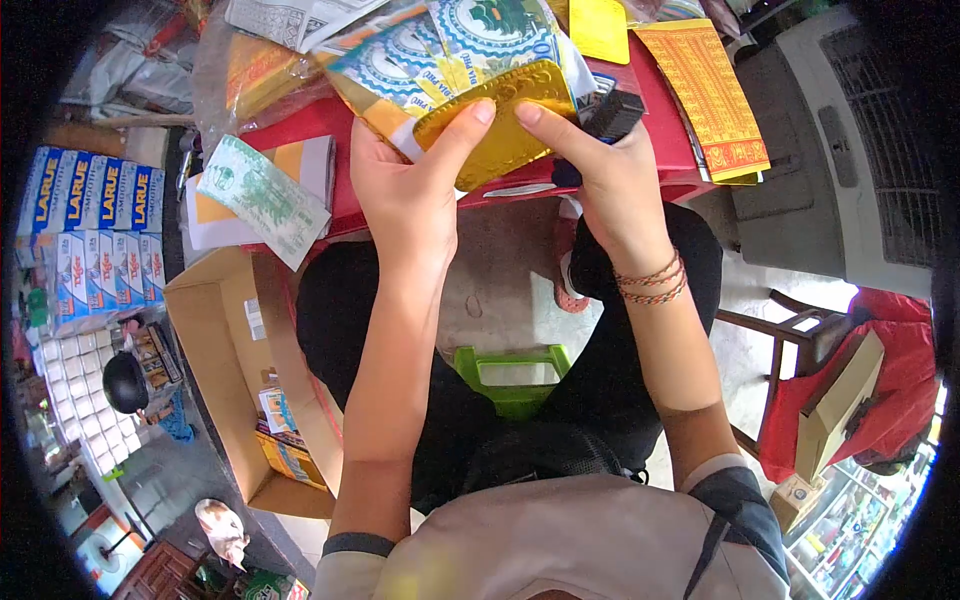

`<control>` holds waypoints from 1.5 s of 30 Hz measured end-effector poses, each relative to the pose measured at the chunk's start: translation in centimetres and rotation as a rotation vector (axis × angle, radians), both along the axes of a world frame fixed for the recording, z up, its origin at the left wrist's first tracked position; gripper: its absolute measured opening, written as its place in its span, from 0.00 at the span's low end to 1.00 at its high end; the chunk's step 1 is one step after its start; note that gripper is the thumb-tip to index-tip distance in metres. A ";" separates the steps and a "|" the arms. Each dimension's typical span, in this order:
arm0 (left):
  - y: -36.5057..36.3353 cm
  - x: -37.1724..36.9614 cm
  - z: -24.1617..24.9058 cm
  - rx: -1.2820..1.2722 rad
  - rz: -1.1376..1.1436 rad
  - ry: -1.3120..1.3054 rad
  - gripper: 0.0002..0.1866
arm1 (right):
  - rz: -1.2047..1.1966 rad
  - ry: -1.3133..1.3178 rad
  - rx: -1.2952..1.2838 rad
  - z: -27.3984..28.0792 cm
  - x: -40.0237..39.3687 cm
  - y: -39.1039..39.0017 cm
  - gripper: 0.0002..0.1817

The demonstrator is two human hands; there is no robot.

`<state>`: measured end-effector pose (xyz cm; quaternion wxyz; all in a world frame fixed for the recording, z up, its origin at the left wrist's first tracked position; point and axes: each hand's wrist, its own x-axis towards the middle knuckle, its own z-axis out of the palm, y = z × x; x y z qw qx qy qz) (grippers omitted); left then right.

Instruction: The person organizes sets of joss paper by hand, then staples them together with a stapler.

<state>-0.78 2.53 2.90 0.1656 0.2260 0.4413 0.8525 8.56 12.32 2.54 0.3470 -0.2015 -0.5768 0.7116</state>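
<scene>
Over the edge of the red table (672, 135), my left hand (405, 205) and my right hand (618, 185) grip a shiny gold paper sheet (497, 128) with both thumbs on top. Blue-and-white printed joss papers (430, 62) fan out behind it, seemingly held in the same bundle. My fingers underneath are hidden. Beside my right hand is a black ridged object (614, 117) whose kind I cannot make out. Left of my left hand, a green-and-white banknote-like paper (262, 200) lies over a white and orange stack (318, 165).
Orange patterned papers (705, 95) and a yellow packet (598, 28) lie on the table. Below left stands an open cardboard box (212, 310) with printed packets inside. Beer cartons (100, 195) are stacked farther left. A green plastic stool (512, 385) is between my legs.
</scene>
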 end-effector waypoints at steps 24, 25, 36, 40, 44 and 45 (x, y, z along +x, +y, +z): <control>-0.4 -1.5 -0.6 -0.027 0.029 0.107 0.17 | 0.323 -0.131 -0.054 0.1 1.0 -1.0 0.28; -0.4 -1.5 -0.7 -0.026 0.011 0.117 0.17 | 0.312 -0.120 -0.091 0.0 0.9 -1.0 0.29; -0.8 -0.8 -0.5 -0.031 0.013 0.178 0.14 | 0.228 0.046 -0.174 -0.6 0.8 -0.8 0.33; -1.5 -0.7 -0.3 -0.083 -0.026 0.223 0.13 | 0.227 0.000 -0.072 -0.3 1.1 -0.6 0.33; -1.5 -0.2 -0.1 -0.033 -0.019 0.187 0.13 | 0.250 0.011 -0.130 -0.1 0.9 -0.9 0.33; -1.5 -0.2 -0.2 -0.037 -0.011 0.188 0.13 | 0.230 0.010 -0.122 -0.3 0.9 -0.9 0.33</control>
